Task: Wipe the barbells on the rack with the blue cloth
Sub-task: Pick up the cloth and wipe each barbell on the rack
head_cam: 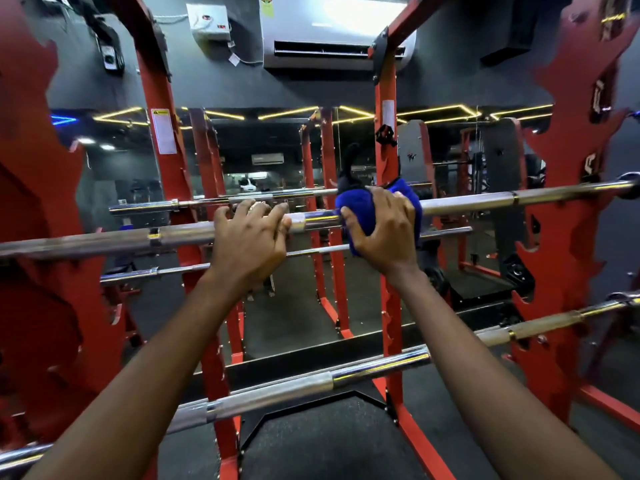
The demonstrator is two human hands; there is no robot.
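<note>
Fingers [398, 206] of the right hand [381, 233] are curled around the blue cloth [354, 206], which is bunched and wrapped over the upper barbell [485, 201] near mid-shaft. The grip is judged to press cloth against steel all round. Fingers [277, 214] of the left hand [249, 240] are hooked over the same bar just beside the cloth, probably so it is kept from rolling in the red rack [571, 220]. A lower barbell [374, 367] is seen beneath, cradled, untouched.
</note>
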